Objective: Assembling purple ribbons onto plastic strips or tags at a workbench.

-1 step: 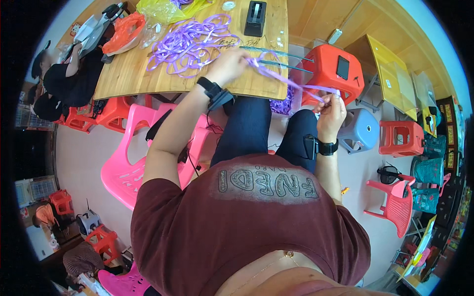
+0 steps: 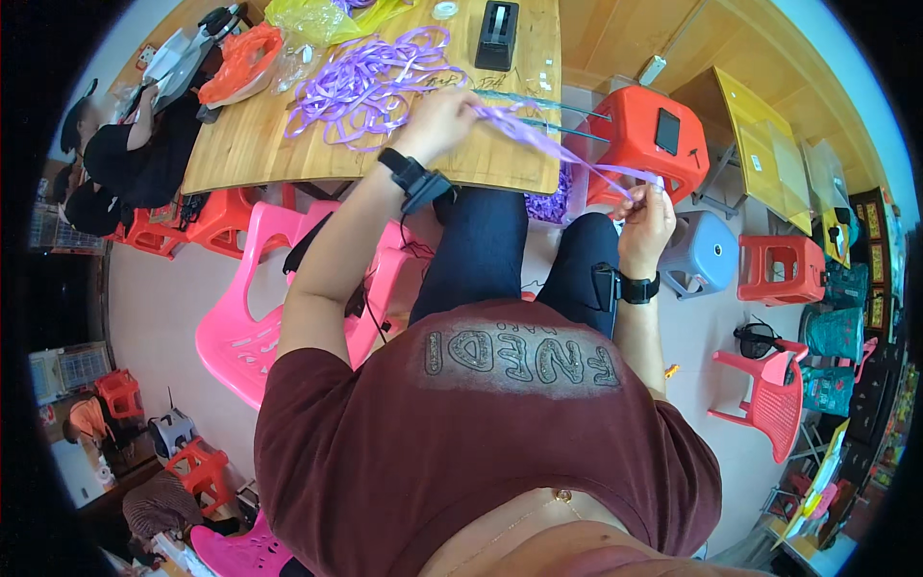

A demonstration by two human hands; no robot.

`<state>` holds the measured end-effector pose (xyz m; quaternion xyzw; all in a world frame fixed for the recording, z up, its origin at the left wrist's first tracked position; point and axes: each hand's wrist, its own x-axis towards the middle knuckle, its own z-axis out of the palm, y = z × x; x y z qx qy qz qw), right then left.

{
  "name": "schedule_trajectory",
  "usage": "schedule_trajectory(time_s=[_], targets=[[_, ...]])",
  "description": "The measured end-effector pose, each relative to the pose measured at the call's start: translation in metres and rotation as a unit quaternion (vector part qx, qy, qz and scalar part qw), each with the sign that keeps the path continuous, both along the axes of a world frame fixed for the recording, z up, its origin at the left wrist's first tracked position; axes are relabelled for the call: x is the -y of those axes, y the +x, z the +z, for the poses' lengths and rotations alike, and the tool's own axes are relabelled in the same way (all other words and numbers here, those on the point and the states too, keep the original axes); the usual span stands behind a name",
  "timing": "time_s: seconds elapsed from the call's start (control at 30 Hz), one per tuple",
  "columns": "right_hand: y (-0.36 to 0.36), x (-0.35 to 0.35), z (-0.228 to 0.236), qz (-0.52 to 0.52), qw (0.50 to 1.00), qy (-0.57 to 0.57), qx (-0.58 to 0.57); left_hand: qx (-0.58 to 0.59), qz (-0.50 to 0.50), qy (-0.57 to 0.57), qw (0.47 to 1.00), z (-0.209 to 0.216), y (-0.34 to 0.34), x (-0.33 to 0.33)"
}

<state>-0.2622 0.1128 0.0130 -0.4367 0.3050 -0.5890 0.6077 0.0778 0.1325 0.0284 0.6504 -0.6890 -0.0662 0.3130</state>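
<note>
A length of shiny purple ribbon [image 2: 540,142] runs slantwise between my hands. My left hand [image 2: 442,123], above the table's front part, has its fingers closed on the ribbon's far end, slightly smeared by motion. My right hand [image 2: 642,219] pinches the other end between thumb and fingertips, beyond the table's right edge. A loose heap of purple ribbon [image 2: 370,85] lies on the wooden table [image 2: 260,154], left of my left hand. Behind the stretched ribbon, thin dark green rods [image 2: 577,133] stick out past the table edge toward a red stool [image 2: 630,108].
A black tape dispenser [image 2: 496,37] stands at the table's back. A phone [image 2: 666,131] lies on the red stool. Below the table edge sits a clear bin of purple pieces [image 2: 548,204]. A blue-grey stool [image 2: 702,255] is at right, a pink chair [image 2: 240,332] at left. A person [image 2: 125,144] sits far left.
My left hand has shifted slightly left, and the ribbon between my hands looks straighter. My right hand stays in place.
</note>
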Motion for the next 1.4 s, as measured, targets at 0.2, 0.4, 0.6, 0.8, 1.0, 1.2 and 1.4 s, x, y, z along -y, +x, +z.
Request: schedule_trajectory(time_s=[0.2, 0.4, 0.6, 0.8, 1.0, 1.2, 1.4], targets=[[0.007, 0.000, -0.001, 0.001, 0.999, -0.001, -0.035, -0.061, 0.105, -0.120, 0.985, 0.040, 0.041, -0.015], [0.029, -0.003, 0.001, 0.025, 0.999, 0.014, -0.040, 0.050, 0.201, -0.173, 0.963, 0.041, 0.113, -0.034], [0.043, -0.002, -0.003, 0.046, 0.996, 0.029, -0.070, -0.026, 0.044, -0.071, 0.996, -0.012, 0.084, -0.027], [0.047, -0.002, -0.001, 0.041, 0.996, 0.030, -0.076, 0.045, -0.031, 0.008, 0.998, -0.020, 0.046, -0.024], [0.031, 0.001, -0.009, 0.044, 0.996, 0.021, -0.080, 0.054, 0.104, -0.015, 0.993, -0.043, 0.097, -0.013], [0.026, 0.000, -0.014, 0.031, 0.994, 0.038, -0.095, 0.108, 0.120, -0.105, 0.981, -0.025, 0.058, -0.015], [0.024, 0.001, -0.022, 0.052, 0.986, 0.059, -0.144, 0.071, 0.040, -0.066, 0.994, -0.024, -0.006, -0.015]])
